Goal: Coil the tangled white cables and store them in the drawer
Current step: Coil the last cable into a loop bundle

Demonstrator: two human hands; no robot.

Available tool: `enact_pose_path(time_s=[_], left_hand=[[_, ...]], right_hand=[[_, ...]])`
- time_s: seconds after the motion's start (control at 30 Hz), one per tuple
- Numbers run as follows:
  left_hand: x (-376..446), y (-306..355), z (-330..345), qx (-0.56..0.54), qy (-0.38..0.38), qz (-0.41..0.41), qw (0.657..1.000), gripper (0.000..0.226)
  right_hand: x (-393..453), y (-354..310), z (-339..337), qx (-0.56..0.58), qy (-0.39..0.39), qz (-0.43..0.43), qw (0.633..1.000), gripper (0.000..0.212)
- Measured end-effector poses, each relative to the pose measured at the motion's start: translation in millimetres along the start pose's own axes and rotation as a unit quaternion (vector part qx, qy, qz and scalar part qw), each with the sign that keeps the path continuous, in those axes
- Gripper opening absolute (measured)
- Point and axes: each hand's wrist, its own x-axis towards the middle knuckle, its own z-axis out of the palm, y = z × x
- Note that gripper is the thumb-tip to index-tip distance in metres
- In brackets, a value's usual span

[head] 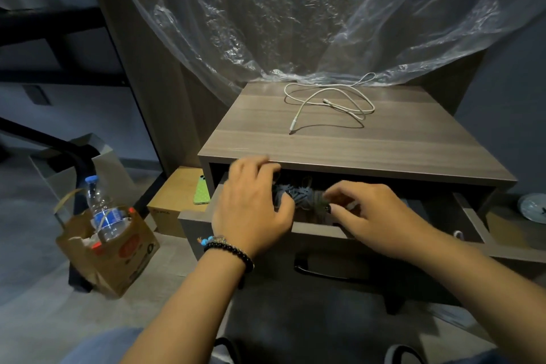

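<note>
I'm reaching both hands into the open drawer [319, 229]: left hand [251, 204] and right hand [372, 216] loosely curled, grip unclear; white cable [328, 103] lying loose on top above.

Bedroom: bedside cabinet [339, 139], bed frame [59, 18].

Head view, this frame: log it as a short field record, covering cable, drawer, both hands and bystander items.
cable: one white cable lies loose and uncoiled on top of the nightstand
drawer: drawer pulled open, dark bundled items inside
left hand: left hand reaches into the drawer; grip unclear
right hand: right hand reaches into the drawer, fingertips at the bundle; grip unclear
floor, left: paper bag holding a water bottle; green phone on a cardboard box
behind: clear plastic sheet
</note>
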Motion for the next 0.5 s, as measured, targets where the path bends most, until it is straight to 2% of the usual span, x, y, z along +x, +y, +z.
enact_pose_path(time_s=[0.07, 0.13, 0.23, 0.37, 0.5], left_hand=[[12, -1, 5, 0.013, 0.008, 0.006, 1.0, 0.052], [24, -2, 9, 0.024, -0.003, 0.015, 1.0, 0.052], [36, -2, 15, 0.051, -0.032, 0.032, 0.998, 0.058], [43, 2, 26, 0.1, -0.08, 0.048, 0.991, 0.073], [42, 9, 37, 0.09, -0.057, 0.034, 0.994, 0.067]], right_hand=[[-18, 1, -8, -0.04, 0.022, -0.023, 0.999, 0.04], [-24, 11, -9, -0.126, 0.036, -0.055, 0.99, 0.061], [-18, 33, -1, -0.234, 0.043, -0.033, 0.971, 0.082], [-4, 44, 7, -0.329, 0.099, 0.029, 0.939, 0.083], [7, 53, 7, -0.312, 0.133, 0.011, 0.941, 0.081]])
